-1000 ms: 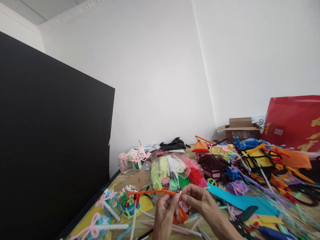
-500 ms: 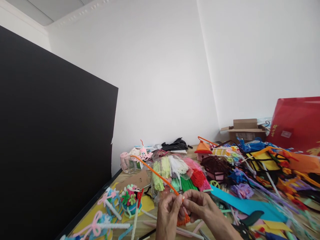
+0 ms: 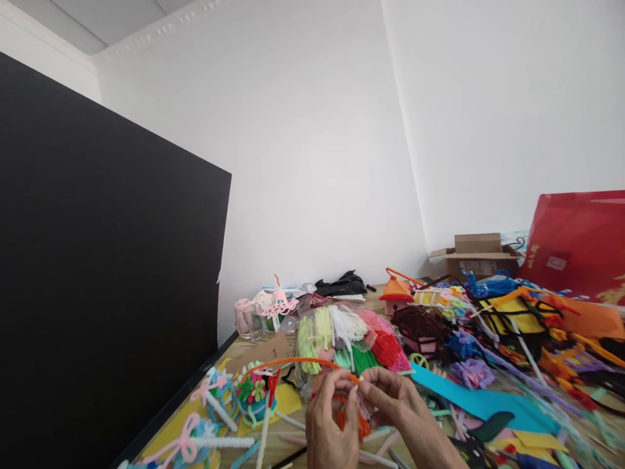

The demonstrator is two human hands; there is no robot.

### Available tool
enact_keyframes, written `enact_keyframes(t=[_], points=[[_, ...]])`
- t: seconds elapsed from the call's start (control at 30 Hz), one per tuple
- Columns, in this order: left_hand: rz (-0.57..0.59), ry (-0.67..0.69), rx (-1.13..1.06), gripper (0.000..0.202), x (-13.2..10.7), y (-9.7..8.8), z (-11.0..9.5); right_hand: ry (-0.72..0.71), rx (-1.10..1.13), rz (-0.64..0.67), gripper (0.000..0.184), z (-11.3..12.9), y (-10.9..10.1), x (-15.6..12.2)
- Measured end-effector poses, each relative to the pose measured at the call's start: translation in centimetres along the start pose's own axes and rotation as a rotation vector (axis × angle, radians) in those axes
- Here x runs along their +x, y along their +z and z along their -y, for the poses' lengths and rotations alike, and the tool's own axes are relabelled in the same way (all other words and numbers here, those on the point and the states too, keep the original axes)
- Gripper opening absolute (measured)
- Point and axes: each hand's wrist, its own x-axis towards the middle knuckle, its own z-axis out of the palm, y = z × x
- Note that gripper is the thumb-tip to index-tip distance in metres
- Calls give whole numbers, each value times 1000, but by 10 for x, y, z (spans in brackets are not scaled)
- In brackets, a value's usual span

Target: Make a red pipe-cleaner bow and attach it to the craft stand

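A long orange pipe cleaner point(image 3: 297, 359) arches leftward from between my two hands, its far end over the flower-pot craft. My right hand point(image 3: 403, 407) pinches it near its right end, thumb against forefinger. Beside it, my left hand point(image 3: 329, 420) has its fingers curled about the same pipe cleaner, with the thumb lower down. A small pale tip shows where the fingertips meet. Orange strands point(image 3: 360, 426) are partly visible below and behind the hands; I cannot tell whether they join the held piece.
Bagged pipe cleaners point(image 3: 336, 332) lie beyond my hands. At left are the flower-pot craft point(image 3: 256, 397) and pink bows point(image 3: 188, 438); a black panel point(image 3: 112, 273) stands there. Right are blue paper point(image 3: 488, 404), dark-handled pliers point(image 3: 493, 426), tangled crafts and a cardboard box point(image 3: 478, 264).
The orange pipe cleaner's free end has swung down and toward me, from a steep slant to a low arch. My left thumb has moved away from the pinch point.
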Motion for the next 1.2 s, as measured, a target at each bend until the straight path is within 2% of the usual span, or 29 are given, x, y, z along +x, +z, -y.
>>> enact_keyframes(t=[0.1,0.17,0.23,0.4,0.57,0.7,0.97,1.1,1.2], points=[[56,189,134,22,0,-1,6,-6,-2,-24,35,0,-2,1],[42,283,194,24,1,-1,9,-11,-17,-32,37,0,-4,2],[19,356,239,23,3,0,9,-17,-25,-35,38,0,-5,2],[77,468,328,21,13,-1,1,-43,-47,-27,37,6,-8,4],[118,462,393,22,20,1,-9,-141,-180,-18,35,17,-14,3],[150,476,398,23,20,6,-8,-205,-254,-5,33,21,-17,1],[173,446,319,24,20,3,-4,-196,-264,-7,33,21,-17,0],[207,316,192,22,19,1,-9,-154,-228,11,32,25,-18,0],[223,77,-19,18,17,2,-15,-164,-244,5,30,33,-17,-3]])
